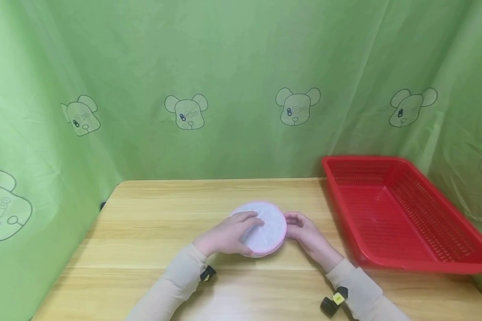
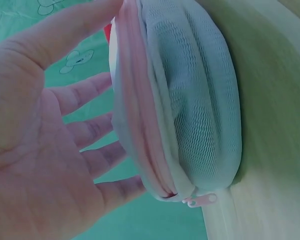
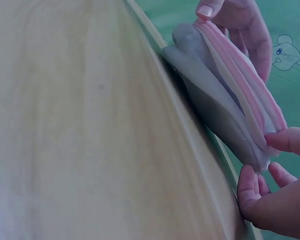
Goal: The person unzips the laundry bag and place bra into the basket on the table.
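A round mesh laundry bag (image 1: 268,230) with a pink zipped rim sits on the wooden table in the head view. My left hand (image 1: 233,234) rests over its top from the left, fingers spread and fairly straight, thumb by the near rim. In the left wrist view the bag's grey mesh side (image 2: 200,110) faces the camera, and a pink zipper pull (image 2: 202,200) hangs at its lower end. At the right edge my right hand (image 1: 307,234) pinches the bag by the rim. Its fingertips (image 3: 247,182) show beside the bag's end in the right wrist view.
A red perforated plastic basket (image 1: 347,214) stands on the right of the wooden table (image 1: 164,214). Green curtain (image 1: 241,147) printed with bear heads hangs behind and at both sides.
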